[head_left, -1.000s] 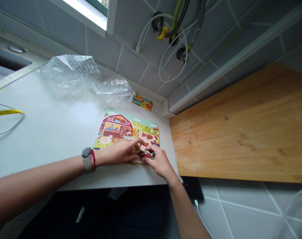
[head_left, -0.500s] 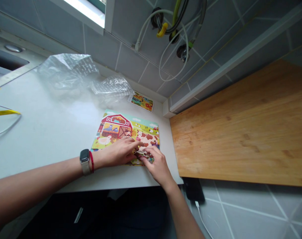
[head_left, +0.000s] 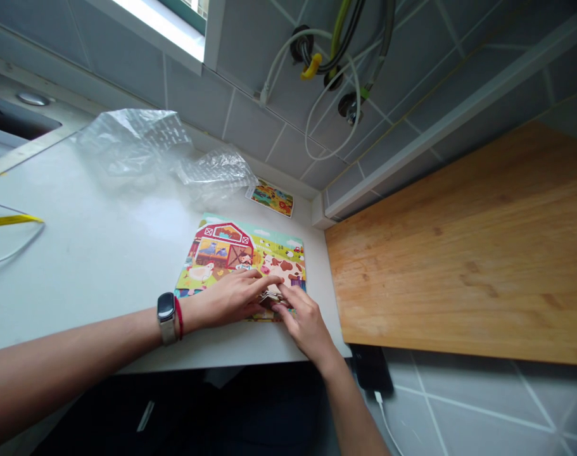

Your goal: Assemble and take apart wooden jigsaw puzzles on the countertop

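Note:
A farm-picture jigsaw puzzle [head_left: 221, 253] with a red barn, a hen and a spotted cow lies flat on the white counter. Over its front part, my left hand [head_left: 235, 294] and my right hand [head_left: 307, 316] meet with fingers bent. Between them is a small stack of puzzle pieces [head_left: 270, 296], seen edge-on, gripped by the fingers of both hands. The printed faces of these pieces are mostly hidden. My hands also cover the puzzle's lower middle. A watch and a red cord sit on my left wrist.
Crumpled clear plastic wrap [head_left: 140, 139] lies at the back left, and a small picture card [head_left: 272, 197] is by the wall. To the right is a wooden board [head_left: 459, 253]. A phone [head_left: 371, 367] with a white cable sits below it. Hoses hang on the tiled wall.
My hands have drawn slightly closer around the stack of pieces, and the fingertips now nearly touch. The whole view has shifted a little; the puzzle stays in place on the counter.

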Available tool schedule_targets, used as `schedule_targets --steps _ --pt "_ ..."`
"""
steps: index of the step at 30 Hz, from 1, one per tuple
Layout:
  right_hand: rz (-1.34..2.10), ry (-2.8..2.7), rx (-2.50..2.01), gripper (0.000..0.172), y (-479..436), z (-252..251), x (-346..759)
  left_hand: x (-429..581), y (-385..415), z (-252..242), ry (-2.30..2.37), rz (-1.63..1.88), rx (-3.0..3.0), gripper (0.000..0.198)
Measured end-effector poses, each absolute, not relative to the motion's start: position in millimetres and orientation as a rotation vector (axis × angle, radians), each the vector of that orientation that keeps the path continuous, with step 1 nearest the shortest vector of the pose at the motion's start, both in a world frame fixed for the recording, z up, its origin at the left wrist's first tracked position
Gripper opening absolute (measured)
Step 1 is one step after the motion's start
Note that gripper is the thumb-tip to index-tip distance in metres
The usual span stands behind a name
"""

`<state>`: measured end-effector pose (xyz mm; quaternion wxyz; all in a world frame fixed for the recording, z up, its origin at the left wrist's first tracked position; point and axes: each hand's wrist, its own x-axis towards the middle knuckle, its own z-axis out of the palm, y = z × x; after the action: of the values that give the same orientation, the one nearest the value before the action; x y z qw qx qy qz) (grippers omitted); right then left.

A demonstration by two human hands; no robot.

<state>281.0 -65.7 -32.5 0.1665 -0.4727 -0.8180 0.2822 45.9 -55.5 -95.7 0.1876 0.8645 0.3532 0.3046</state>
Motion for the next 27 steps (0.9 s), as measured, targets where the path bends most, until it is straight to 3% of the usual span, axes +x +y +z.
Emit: schedule_targets --steps 3,7,12,15,23,27 --pt "0.839 -2.197 -1.439 0.043 -39 -22 304 44 -56 -90 1.027 0.892 2.423 0.067" --pt "0.964 -2.042 -1.649 0.055 30 -12 341 44 -56 -85 1.087 0.819 2.516 0.055" --pt "1.196 -2.234 -1.761 0.039 118 -4 357 45 -55 -89 1.072 0.822 2.563 0.048" --pt "1.236 -2.307 -1.828 0.039 149 -4 353 44 -55 -89 1.059 0.807 2.575 0.044" --pt "0.798 -2.522 -2.072 0.029 173 -12 343 44 -56 -83 0.99 0.748 2.57 0.031" --pt "0.516 -2.635 -1.987 0.036 152 -7 324 45 -56 -86 0.984 0.75 2.586 0.029"
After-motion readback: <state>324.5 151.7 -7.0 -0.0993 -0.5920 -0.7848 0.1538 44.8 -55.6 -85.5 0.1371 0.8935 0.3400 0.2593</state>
